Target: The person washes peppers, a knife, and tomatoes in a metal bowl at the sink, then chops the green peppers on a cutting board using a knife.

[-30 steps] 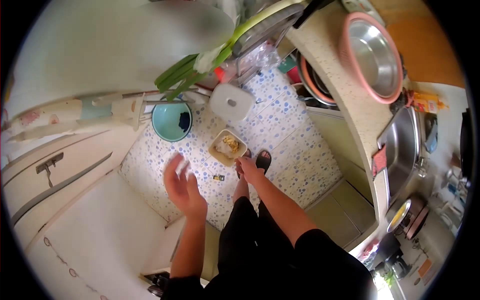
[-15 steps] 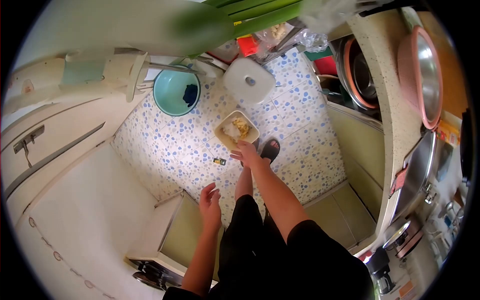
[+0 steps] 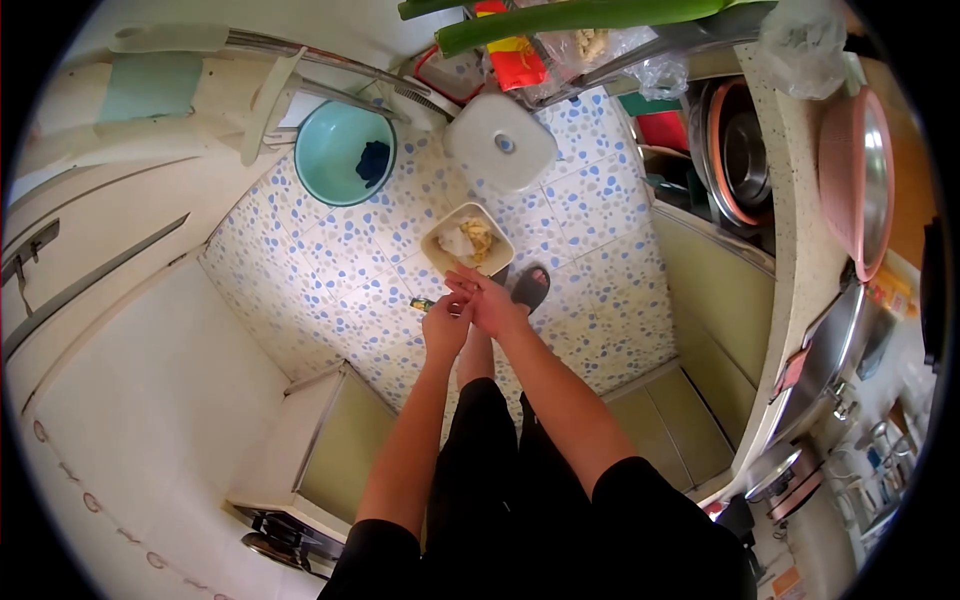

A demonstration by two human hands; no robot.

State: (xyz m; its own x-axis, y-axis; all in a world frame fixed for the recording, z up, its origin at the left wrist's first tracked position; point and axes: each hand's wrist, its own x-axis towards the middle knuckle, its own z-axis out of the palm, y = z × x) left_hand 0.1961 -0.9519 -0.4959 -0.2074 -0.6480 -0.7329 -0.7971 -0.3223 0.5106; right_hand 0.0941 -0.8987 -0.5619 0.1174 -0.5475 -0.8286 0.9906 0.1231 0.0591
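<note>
Both my hands meet above the patterned floor, just on the near side of a cream bin [image 3: 505,261] with yellowish scraps and a whitish plastic bag [image 3: 455,243] in it. My right hand [image 3: 490,305] is open, its palm partly turned up and its fingers stretched toward the bin. My left hand [image 3: 446,325] touches it, thumb and fingers pinched together at the right palm or fingers. Whatever the pinch holds, if anything, is too small to make out. A small green and yellow packet [image 3: 421,304] lies on the floor, partly behind the left hand.
A teal basin [image 3: 330,165] with dark cloth and a pale plastic stool [image 3: 500,142] stand beyond the bin. Green stalks [image 3: 590,22] cross the top on a rack. The counter [image 3: 790,230] on the right carries a pink colander [image 3: 845,185]. A sandalled foot [image 3: 532,287] is beside the bin.
My left hand has moved up and to the right, from apart to touching my right hand. My right hand has shifted slightly left and turned more palm-up. The camera view has shifted slightly.
</note>
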